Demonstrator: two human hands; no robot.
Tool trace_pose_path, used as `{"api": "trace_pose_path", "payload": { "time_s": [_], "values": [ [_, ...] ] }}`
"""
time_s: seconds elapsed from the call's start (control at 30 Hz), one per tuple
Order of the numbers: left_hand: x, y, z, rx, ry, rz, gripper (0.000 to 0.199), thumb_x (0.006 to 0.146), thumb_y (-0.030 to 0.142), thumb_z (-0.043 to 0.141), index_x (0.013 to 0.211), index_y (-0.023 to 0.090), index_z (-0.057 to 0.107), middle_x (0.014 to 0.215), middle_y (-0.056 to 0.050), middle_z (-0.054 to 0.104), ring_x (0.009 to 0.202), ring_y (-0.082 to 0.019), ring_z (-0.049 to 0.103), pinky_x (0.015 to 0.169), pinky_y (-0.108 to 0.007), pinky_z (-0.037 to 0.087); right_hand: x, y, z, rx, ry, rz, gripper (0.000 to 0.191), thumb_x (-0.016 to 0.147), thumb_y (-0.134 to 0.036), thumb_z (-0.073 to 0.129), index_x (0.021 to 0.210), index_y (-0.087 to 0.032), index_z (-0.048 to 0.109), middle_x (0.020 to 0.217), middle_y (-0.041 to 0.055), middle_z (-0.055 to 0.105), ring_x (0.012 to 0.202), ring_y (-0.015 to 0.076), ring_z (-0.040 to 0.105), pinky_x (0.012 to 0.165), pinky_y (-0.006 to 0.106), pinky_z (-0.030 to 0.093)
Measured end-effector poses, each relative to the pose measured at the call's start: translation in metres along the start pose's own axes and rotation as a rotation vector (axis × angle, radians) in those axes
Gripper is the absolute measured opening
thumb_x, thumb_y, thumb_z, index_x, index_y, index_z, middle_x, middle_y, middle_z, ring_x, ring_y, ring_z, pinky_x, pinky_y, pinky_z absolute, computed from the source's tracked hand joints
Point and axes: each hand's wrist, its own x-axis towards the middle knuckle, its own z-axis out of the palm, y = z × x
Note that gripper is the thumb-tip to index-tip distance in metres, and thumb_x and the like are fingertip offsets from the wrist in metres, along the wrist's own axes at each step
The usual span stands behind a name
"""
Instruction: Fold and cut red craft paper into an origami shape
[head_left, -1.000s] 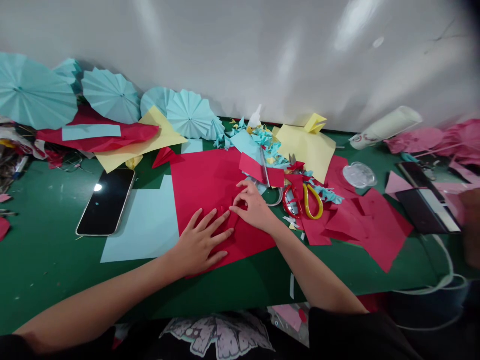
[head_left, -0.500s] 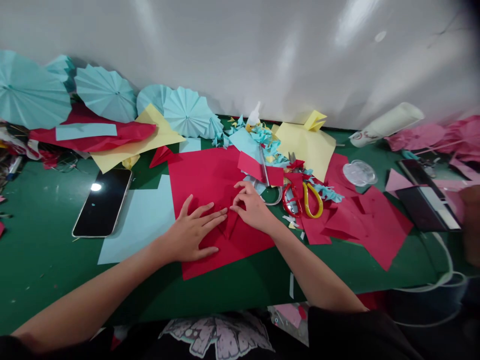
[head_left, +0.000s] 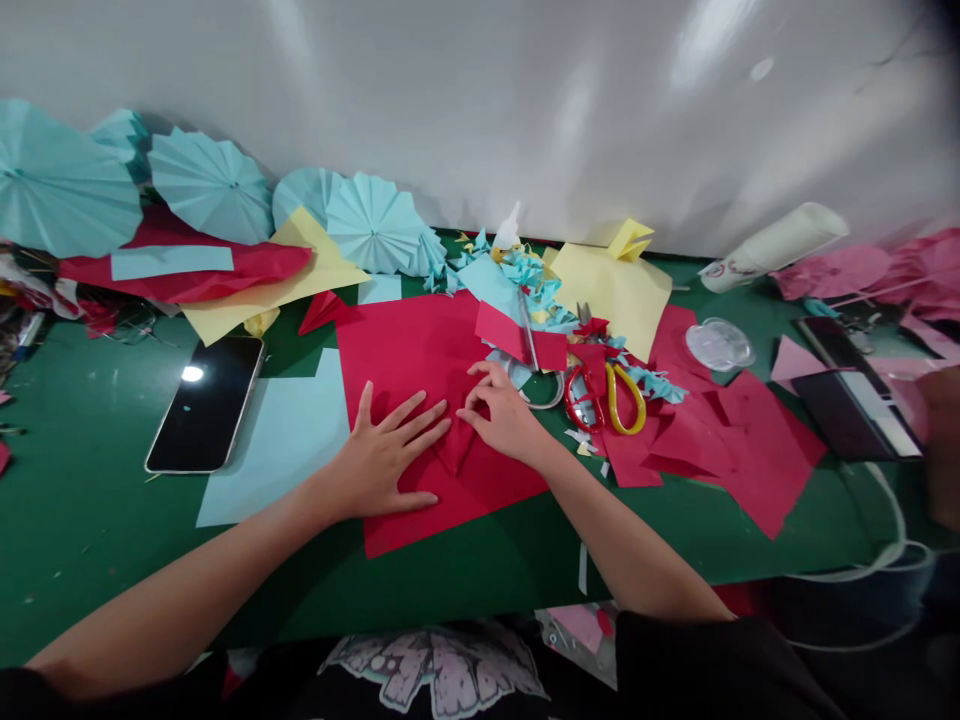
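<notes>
A large red sheet of paper [head_left: 405, 340] lies on the green table, and on it is a small folded red paper piece [head_left: 456, 452] with a pointed end toward me. My left hand [head_left: 382, 455] lies on the sheet with its fingers spread, the fingertips at the left edge of the folded piece. My right hand [head_left: 499, 410] is closed in a pinch at the folded piece's upper right side. Its fingertips hide the part they grip. Scissors with red and yellow handles [head_left: 626, 400] lie just right of that hand, beside a roll of tape [head_left: 553, 392].
A phone [head_left: 206, 405] and a light blue sheet [head_left: 277, 440] lie to the left. Pleated blue paper fans [head_left: 375, 225] line the back. Paper scraps, a yellow sheet [head_left: 600, 290], red sheets [head_left: 772, 440] and a clear plastic disc [head_left: 720, 345] spread across the right.
My left hand's fingers have spread wider and drawn slightly left, so more of the folded red piece shows. My right hand stays almost in place.
</notes>
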Motion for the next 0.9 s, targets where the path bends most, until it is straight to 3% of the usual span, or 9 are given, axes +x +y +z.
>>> {"api": "trace_pose_path", "payload": {
  "time_s": [0.13, 0.27, 0.4, 0.57, 0.7, 0.8, 0.9],
  "values": [
    [-0.002, -0.001, -0.002, 0.023, -0.001, 0.048, 0.064, 0.081, 0.065, 0.041, 0.138, 0.037, 0.032, 0.149, -0.006, 0.025, 0.135, -0.036, 0.019, 0.092, -0.065, -0.026, -0.001, -0.001, 0.007, -0.008, 0.049, 0.006, 0.02, 0.076, -0.021, 0.063, 0.063, -0.016, 0.048, 0.116, 0.013, 0.042, 0.086, 0.0173, 0.055, 0.084, 0.04, 0.047],
    [-0.003, -0.001, -0.005, -0.002, -0.004, 0.095, 0.059, 0.08, 0.066, 0.043, 0.134, 0.046, 0.033, 0.151, -0.005, 0.019, 0.135, -0.04, 0.016, 0.093, -0.071, -0.016, -0.002, -0.002, 0.015, -0.055, 0.102, 0.007, 0.024, 0.074, -0.024, 0.065, 0.063, -0.017, 0.045, 0.117, 0.0139, 0.041, 0.086, 0.0184, 0.055, 0.084, 0.041, 0.047],
    [-0.003, -0.002, -0.01, -0.025, -0.038, 0.149, 0.054, 0.079, 0.068, 0.041, 0.13, 0.051, 0.035, 0.152, -0.005, 0.011, 0.136, -0.041, 0.011, 0.095, -0.072, -0.006, -0.003, -0.006, 0.013, -0.095, 0.059, 0.003, 0.026, 0.071, -0.029, 0.069, 0.067, -0.018, 0.045, 0.12, 0.0157, 0.041, 0.098, 0.0226, 0.054, 0.088, 0.041, 0.045],
    [-0.002, -0.003, -0.012, -0.01, -0.041, 0.179, 0.054, 0.079, 0.067, 0.045, 0.129, 0.053, 0.035, 0.153, -0.004, 0.008, 0.136, -0.042, 0.009, 0.096, -0.072, -0.003, -0.007, -0.012, 0.004, -0.187, -0.029, 0.01, 0.032, 0.066, -0.036, 0.073, 0.076, -0.018, 0.048, 0.127, 0.0157, 0.039, 0.118, 0.0285, 0.044, 0.097, 0.044, 0.04],
    [-0.002, -0.003, -0.012, 0.009, -0.04, 0.185, 0.064, 0.076, 0.067, 0.049, 0.134, 0.051, 0.027, 0.153, -0.005, 0.007, 0.136, -0.043, 0.008, 0.096, -0.072, -0.002, -0.01, -0.014, 0.0, -0.297, -0.078, -0.001, 0.039, 0.063, -0.043, 0.073, 0.082, -0.018, 0.05, 0.13, 0.0152, 0.04, 0.123, 0.0321, 0.039, 0.097, 0.047, 0.039],
    [-0.002, -0.003, -0.012, 0.033, -0.051, 0.173, 0.075, 0.073, 0.069, 0.052, 0.138, 0.047, 0.022, 0.153, -0.008, 0.008, 0.136, -0.043, 0.008, 0.097, -0.071, -0.002, -0.013, -0.014, -0.001, -0.355, -0.113, -0.018, 0.044, 0.064, -0.046, 0.072, 0.09, -0.017, 0.05, 0.133, 0.0168, 0.037, 0.124, 0.034, 0.036, 0.098, 0.049, 0.037],
    [-0.003, -0.003, -0.01, 0.046, -0.062, 0.14, 0.09, 0.07, 0.073, 0.049, 0.143, 0.034, 0.015, 0.152, -0.013, 0.011, 0.136, -0.042, 0.007, 0.099, -0.068, -0.005, -0.017, -0.015, -0.001, -0.389, -0.134, -0.034, 0.048, 0.067, -0.05, 0.067, 0.096, -0.017, 0.049, 0.136, 0.0173, 0.034, 0.126, 0.0351, 0.034, 0.098, 0.052, 0.036]
  ]
}}
